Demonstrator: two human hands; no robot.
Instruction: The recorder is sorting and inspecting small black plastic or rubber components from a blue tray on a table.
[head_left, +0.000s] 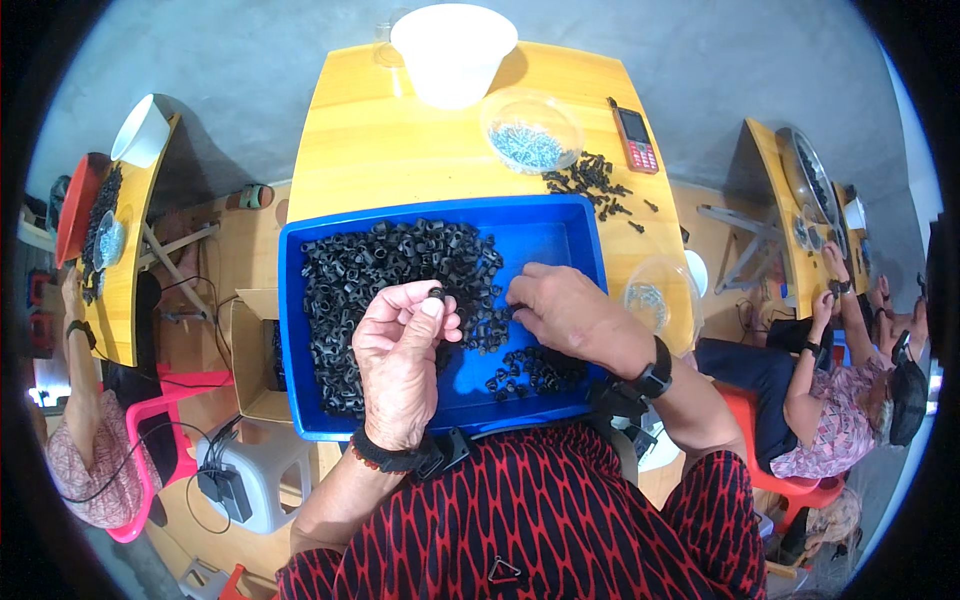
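A blue tray [592, 250] holds a large heap of small black plastic pieces [385, 262], thickest on its left side. Above the heap, my left hand [398, 345] is closed, pinching a small black plastic piece [437, 293] between thumb and forefinger. My right hand [570, 308] reaches into the tray's right half, its fingers curled together beside the heap's edge. Something dark shows at those fingertips, too hidden to name. Nearer to me, below the right hand, lies a smaller group of black pieces [530, 372].
Beyond the tray, the yellow table [370, 140] bears a white bucket [455, 55], a clear bowl of screws [528, 140], loose black parts [590, 182] and a red phone [636, 140]. Another clear bowl [650, 300] stands right. A cardboard box [262, 395] adjoins the tray. Other people work at both sides.
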